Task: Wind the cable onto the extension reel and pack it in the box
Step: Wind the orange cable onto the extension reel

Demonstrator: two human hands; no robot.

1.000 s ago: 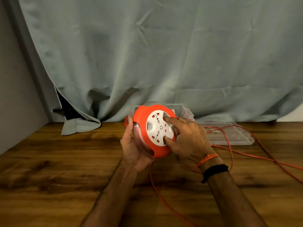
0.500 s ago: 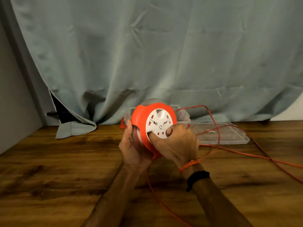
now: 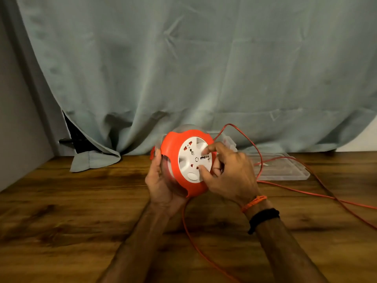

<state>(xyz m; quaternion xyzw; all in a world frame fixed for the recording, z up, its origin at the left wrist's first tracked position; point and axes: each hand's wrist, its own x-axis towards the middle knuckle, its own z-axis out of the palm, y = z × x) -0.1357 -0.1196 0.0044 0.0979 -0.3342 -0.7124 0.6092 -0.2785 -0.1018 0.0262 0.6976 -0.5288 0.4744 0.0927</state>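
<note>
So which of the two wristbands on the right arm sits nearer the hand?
The orange thread band, right at the wrist below the right hand. The black band sits further up the forearm and is thicker.

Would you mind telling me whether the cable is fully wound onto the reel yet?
Not yet. Loose cable trails across the table from the reel.

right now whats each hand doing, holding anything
Left hand: closed around the extension reel, holding it up.
Right hand: fingertips on the reel's white socket face, gripping nothing.
</note>
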